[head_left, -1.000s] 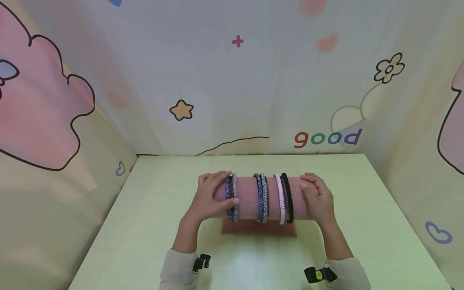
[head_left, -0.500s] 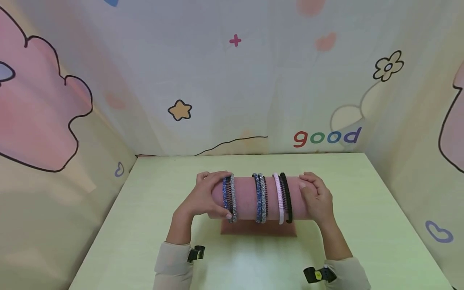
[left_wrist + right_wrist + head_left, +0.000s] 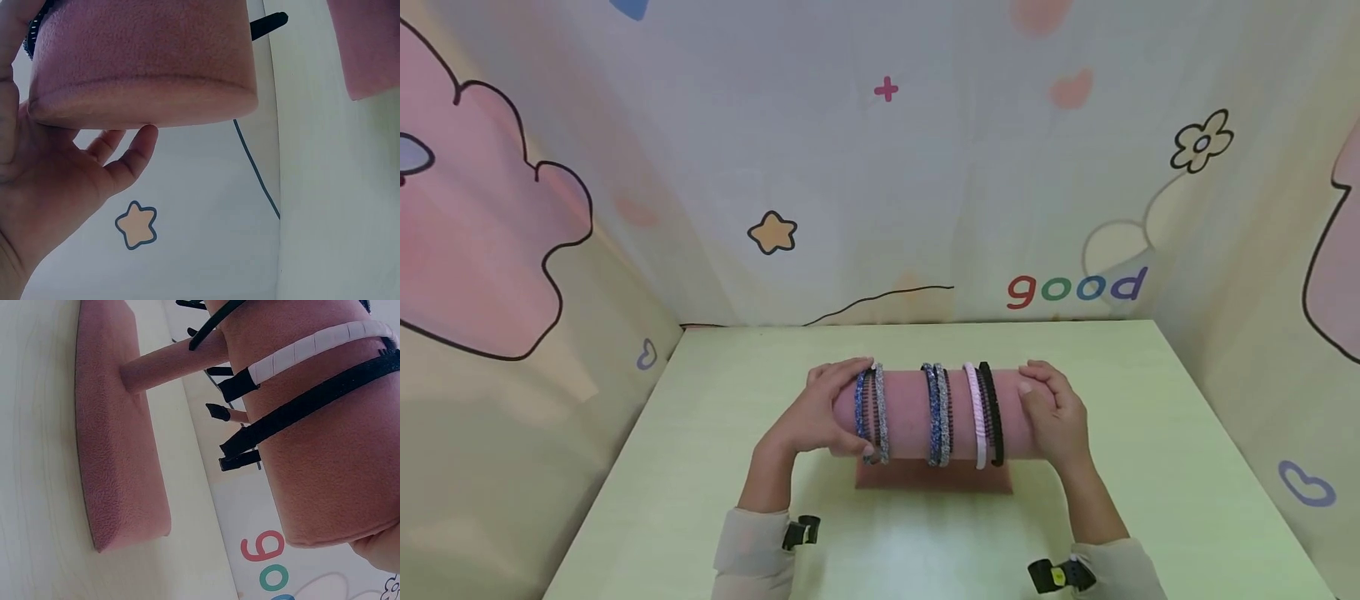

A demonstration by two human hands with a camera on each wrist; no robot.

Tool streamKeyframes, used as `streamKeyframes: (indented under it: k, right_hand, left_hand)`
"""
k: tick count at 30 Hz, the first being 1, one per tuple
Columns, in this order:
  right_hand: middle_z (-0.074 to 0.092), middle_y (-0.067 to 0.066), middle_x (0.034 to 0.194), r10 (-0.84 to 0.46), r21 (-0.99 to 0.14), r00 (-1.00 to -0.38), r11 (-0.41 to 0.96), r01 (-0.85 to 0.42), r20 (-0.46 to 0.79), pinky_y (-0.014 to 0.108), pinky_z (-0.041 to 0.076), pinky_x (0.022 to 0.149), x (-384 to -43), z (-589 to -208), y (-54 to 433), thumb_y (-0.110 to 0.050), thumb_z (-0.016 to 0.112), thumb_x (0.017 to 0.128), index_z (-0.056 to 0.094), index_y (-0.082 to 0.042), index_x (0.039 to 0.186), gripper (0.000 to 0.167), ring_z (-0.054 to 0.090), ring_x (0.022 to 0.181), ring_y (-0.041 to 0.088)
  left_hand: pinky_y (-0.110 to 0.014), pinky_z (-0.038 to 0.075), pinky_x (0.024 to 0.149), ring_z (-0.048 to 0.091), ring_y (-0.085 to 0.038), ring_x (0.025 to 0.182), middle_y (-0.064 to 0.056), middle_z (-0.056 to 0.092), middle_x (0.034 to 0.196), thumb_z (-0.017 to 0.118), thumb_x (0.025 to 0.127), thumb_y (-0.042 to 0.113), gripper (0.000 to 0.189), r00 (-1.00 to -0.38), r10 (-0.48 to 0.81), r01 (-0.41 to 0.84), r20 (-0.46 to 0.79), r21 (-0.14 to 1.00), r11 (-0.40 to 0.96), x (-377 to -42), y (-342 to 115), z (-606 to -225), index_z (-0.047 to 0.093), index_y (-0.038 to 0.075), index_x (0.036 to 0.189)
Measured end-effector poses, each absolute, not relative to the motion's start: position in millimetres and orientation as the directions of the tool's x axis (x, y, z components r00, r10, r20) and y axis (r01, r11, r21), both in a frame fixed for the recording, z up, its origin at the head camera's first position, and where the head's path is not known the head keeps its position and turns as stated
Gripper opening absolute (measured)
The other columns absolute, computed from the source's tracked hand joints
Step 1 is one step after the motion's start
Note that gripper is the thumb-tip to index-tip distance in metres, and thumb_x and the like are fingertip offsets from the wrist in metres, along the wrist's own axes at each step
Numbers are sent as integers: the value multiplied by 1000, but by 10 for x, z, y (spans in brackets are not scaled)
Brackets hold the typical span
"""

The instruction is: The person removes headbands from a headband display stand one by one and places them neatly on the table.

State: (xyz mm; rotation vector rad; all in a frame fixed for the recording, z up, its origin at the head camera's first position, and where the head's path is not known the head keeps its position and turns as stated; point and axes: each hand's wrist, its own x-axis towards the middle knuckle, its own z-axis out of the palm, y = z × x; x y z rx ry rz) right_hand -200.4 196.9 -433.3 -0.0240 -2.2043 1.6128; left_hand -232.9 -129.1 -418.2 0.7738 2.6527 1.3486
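Note:
A pink plush headband stand [image 3: 906,417], a thick horizontal roll on a post, carries several headbands. My left hand [image 3: 808,417] reaches around the roll's left end, fingers over the top and thumb low in front. That thumb is at the lower ends of a glittery blue headband [image 3: 860,408] and a silver one [image 3: 882,408], with a dark toothed band between them. The right hand [image 3: 1060,417] grips the roll's right end, thumb in front. In the left wrist view, fingertips [image 3: 147,140] show beyond the roll's flat end. Headband tips hang below the roll in the right wrist view.
Another blue and silver pair [image 3: 937,417] sits mid-roll; a pale pink headband [image 3: 977,417] and a black one [image 3: 992,417] are farther right. The stand's base [image 3: 119,456] rests on the pale table [image 3: 737,358]. A printed curtain [image 3: 850,167] stands behind.
My left hand has shifted left and its thumb has dropped lower. The leftmost blue headband has slid left, widening its gap from the silver one. The right hand keeps its hold.

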Motion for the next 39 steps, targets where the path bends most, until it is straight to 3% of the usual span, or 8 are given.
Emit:
streamKeyframes:
  k: [10, 16, 20, 29, 35, 39]
  right_hand:
    - [54, 11, 127, 241, -910, -913, 338, -240, 331, 40, 32, 100, -2035, -4381, 2007, -11, 57, 90, 62, -1, 110, 23, 45, 119, 23]
    - [53, 20, 125, 241, -906, -908, 338, -254, 344, 26, 32, 96, -1880, -4176, 1895, -7, 54, 91, 60, 7, 109, 24, 46, 118, 29]
    - [53, 22, 124, 239, -901, -902, 339, -270, 360, 20, 32, 93, -1856, -4142, 1877, -6, 54, 90, 60, 8, 108, 24, 47, 117, 30]
    - [54, 21, 123, 245, -903, -902, 341, -262, 355, 20, 31, 93, -1857, -4120, 1876, -3, 55, 89, 60, 8, 108, 23, 47, 117, 29]
    - [53, 20, 124, 252, -908, -909, 345, -236, 332, 30, 32, 97, -1839, -4117, 1878, -4, 54, 89, 60, 8, 109, 24, 46, 118, 29]
    - [53, 21, 125, 239, -906, -910, 344, -247, 338, 37, 31, 99, -1838, -4102, 1872, -3, 53, 90, 59, 8, 110, 24, 46, 118, 29]
  left_hand:
    - [-47, 36, 94, 26, -17, 125, 13, 35, 141, 93, 47, 26, 106, -856, 468, 443, 221, 781, 440, -2340, -1321, -4234, 41, 28, 139]
    - [-47, 30, 99, 27, -17, 130, 12, 25, 148, 94, 45, 30, 109, -853, 467, 426, 232, 827, 368, -2360, -1366, -4321, 40, 22, 139]
    - [-45, 31, 99, 33, -16, 127, 9, 29, 145, 95, 43, 30, 113, -854, 466, 418, 233, 840, 346, -2383, -1373, -4359, 38, 21, 140]
    - [-39, 44, 84, 52, -17, 102, 3, 49, 122, 94, 45, 26, 108, -873, 459, 347, 164, 871, 349, -2402, -1392, -4350, 35, 24, 136]
    - [-37, 48, 81, 53, -21, 102, 1, 38, 134, 91, 51, 13, 107, -875, 459, 295, 155, 922, 251, -2371, -1387, -4363, 28, 18, 136]
    - [-40, 48, 81, 51, -26, 102, -6, 38, 129, 89, 52, 4, 107, -859, 476, 308, 189, 933, 187, -2306, -1376, -4284, 24, 11, 138]
